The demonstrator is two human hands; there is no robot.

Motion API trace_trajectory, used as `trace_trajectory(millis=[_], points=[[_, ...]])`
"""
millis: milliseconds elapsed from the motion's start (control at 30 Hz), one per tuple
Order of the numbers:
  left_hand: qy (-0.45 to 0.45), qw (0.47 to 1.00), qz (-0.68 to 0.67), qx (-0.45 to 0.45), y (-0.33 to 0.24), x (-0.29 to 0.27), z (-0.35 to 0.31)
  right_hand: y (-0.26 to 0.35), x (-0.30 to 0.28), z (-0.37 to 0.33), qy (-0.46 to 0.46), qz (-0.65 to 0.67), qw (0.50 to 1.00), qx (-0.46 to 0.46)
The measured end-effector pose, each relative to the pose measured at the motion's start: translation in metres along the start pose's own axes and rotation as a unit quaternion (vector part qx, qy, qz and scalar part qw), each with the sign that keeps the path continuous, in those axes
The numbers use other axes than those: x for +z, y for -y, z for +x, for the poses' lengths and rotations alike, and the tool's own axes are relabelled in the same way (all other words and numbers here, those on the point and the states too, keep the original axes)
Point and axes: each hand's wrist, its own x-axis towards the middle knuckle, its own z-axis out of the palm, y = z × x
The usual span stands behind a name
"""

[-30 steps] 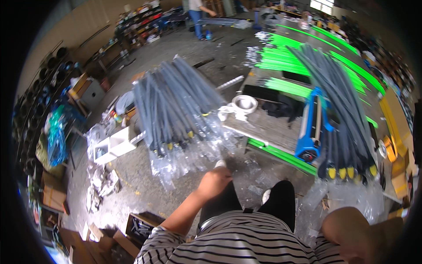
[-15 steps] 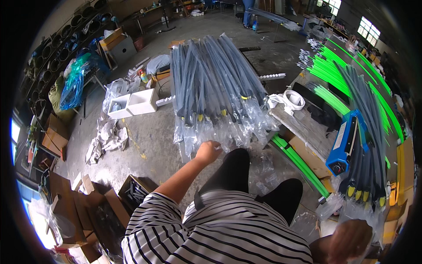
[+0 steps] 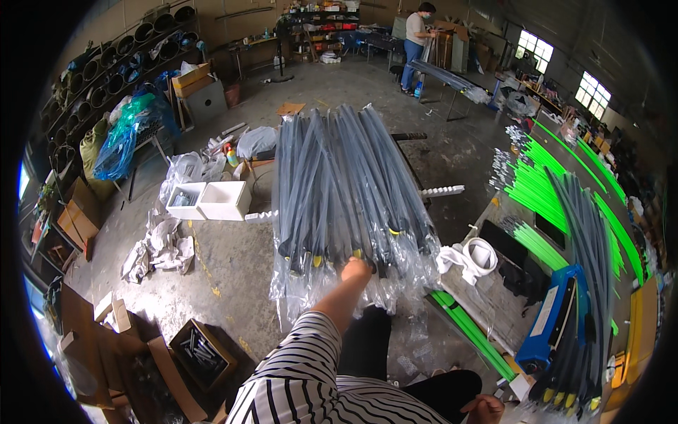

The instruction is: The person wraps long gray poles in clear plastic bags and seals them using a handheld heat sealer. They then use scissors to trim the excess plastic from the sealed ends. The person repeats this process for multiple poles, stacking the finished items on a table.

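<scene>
My left hand [image 3: 357,268] reaches forward to the near end of a broad pile of dark grey rods [image 3: 332,177] in clear plastic sleeves. Its fingers close on one bagged rod beside a yellow tip [image 3: 357,253]; the palm side is hidden. Loose, crumpled sleeve ends [image 3: 304,286] hang around the wrist. My right hand [image 3: 484,410] is low by my right thigh, partly cut off by the lower edge. Its fingers are loosely bent and apart, with nothing seen in them.
White bins [image 3: 224,201] stand left of the pile. On the right are a white tape roll [image 3: 479,256], a blue sealing machine [image 3: 554,318], bright green rods [image 3: 537,191] and more bagged rods [image 3: 583,219]. Open cartons [image 3: 205,353] sit lower left. Another person [image 3: 415,42] stands far back.
My left hand has moved forward from the loose sleeve ends onto a rod's tip. My right hand has come in from the right-hand bagged rods toward my thigh. The view has tilted up.
</scene>
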Motion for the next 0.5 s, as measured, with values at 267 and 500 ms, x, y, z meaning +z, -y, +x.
trace_trajectory(millis=[267, 500], points=[[0.015, 0.973, -0.147, 0.177, 0.022, -0.014, 0.010, -0.002, 0.026, 0.057, 0.009, -0.158, 0.986, 0.047], [0.222, 0.844, -0.293, 0.392, -0.006, -0.077, -0.200, -0.088, 0.058, 0.159, 0.084, -0.104, 0.989, -0.065]])
